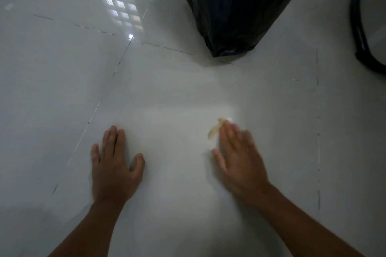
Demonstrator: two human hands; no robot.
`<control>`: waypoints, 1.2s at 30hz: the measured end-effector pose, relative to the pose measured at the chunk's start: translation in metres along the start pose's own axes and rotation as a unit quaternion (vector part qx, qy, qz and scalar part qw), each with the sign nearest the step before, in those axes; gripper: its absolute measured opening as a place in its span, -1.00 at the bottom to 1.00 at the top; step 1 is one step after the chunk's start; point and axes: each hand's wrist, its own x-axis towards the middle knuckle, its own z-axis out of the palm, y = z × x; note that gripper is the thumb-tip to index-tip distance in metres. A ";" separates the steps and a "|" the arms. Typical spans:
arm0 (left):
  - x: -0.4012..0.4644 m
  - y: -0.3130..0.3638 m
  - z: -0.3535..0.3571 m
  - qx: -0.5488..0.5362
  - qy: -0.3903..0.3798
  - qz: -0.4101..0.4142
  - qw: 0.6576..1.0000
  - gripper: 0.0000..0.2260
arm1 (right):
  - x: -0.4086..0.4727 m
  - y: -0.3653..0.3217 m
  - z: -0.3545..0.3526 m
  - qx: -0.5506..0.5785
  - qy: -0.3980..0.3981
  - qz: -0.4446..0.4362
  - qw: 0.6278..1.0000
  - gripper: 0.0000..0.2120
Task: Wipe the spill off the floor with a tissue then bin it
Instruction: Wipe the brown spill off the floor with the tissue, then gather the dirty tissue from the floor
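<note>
My right hand [238,156] lies flat and blurred on the pale floor tiles, fingers pressing down on a tissue [215,129]. The tissue is stained yellowish and only its far left edge shows past my fingertips; the rest is hidden under the hand. My left hand [113,165] rests palm down on the floor to the left, fingers spread, holding nothing. No liquid spill is visible on the tiles around the tissue. A black bin bag [236,6] stands on the floor straight ahead, beyond my right hand.
A black curved object [359,27] with a glassy inside lies at the far right edge. A window's bright reflection [121,4] shines on the glossy tiles at the upper left. Thin grout lines cross the floor.
</note>
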 end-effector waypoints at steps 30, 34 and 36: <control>-0.001 0.001 -0.004 0.010 -0.022 -0.010 1.000 -0.29 | 0.096 -0.029 -0.050 0.073 -0.125 -0.210 0.967 -0.43; -0.001 0.003 -0.004 0.007 -0.019 -0.011 1.000 -0.29 | 0.075 -0.035 -0.039 0.076 -0.125 -0.197 0.970 -0.47; -0.001 0.003 -0.004 0.005 -0.015 -0.008 1.000 -0.30 | 0.063 -0.035 -0.033 0.085 -0.121 -0.189 0.971 -0.57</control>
